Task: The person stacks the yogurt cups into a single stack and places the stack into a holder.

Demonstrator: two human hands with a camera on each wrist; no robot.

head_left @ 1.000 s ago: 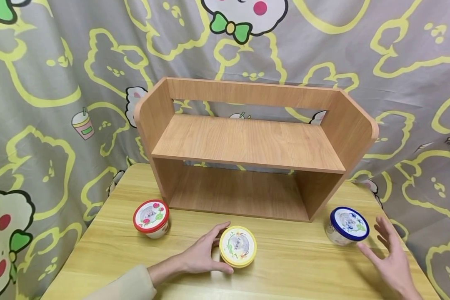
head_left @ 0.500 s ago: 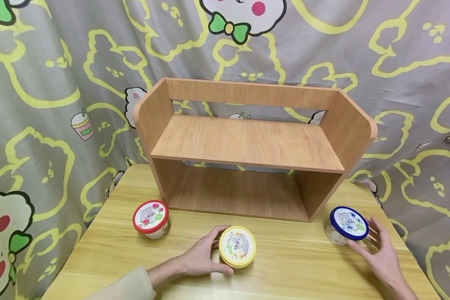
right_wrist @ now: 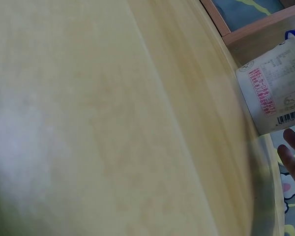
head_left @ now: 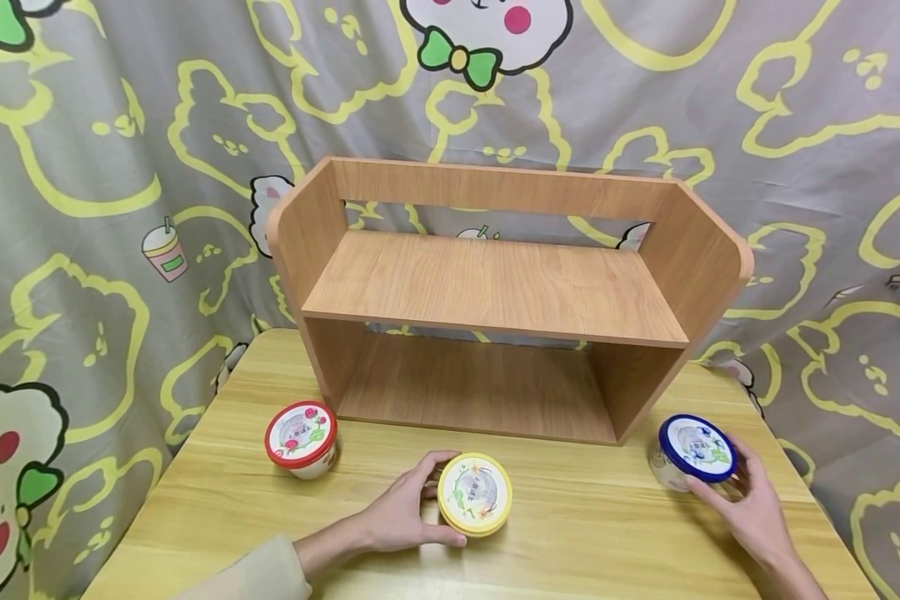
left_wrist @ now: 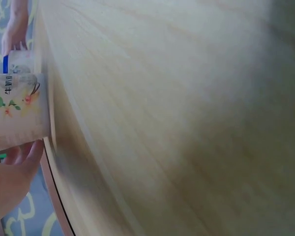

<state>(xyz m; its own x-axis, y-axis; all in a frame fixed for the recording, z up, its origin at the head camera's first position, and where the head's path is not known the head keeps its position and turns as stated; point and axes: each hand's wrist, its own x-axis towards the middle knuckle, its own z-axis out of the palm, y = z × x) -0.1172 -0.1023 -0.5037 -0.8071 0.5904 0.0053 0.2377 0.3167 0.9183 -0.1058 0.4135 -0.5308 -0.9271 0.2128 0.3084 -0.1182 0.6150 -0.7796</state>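
My left hand (head_left: 408,510) curves round the left side of a round tub with a yellow lid (head_left: 475,494), thumb at the front and fingers behind. In the left wrist view that tub (left_wrist: 19,105) shows a printed flower on its pale wall. At the right, my right hand (head_left: 750,504) holds a tub with a blue lid (head_left: 696,450), the thumb against its near side. The right wrist view shows this tub's label and barcode (right_wrist: 291,116), with some fingers (right_wrist: 292,160) spread beside it. A red-lidded tub (head_left: 302,437) stands untouched at the left.
A two-tier wooden shelf (head_left: 495,283) stands at the back of the wooden table (head_left: 570,533), behind the tubs. Its side panels rise at left and right. A grey patterned curtain (head_left: 120,250) hangs behind and beside the table.
My right hand has moved left to the blue-lidded tub and closed round it from the right. My left hand and the tubs have stayed in place.
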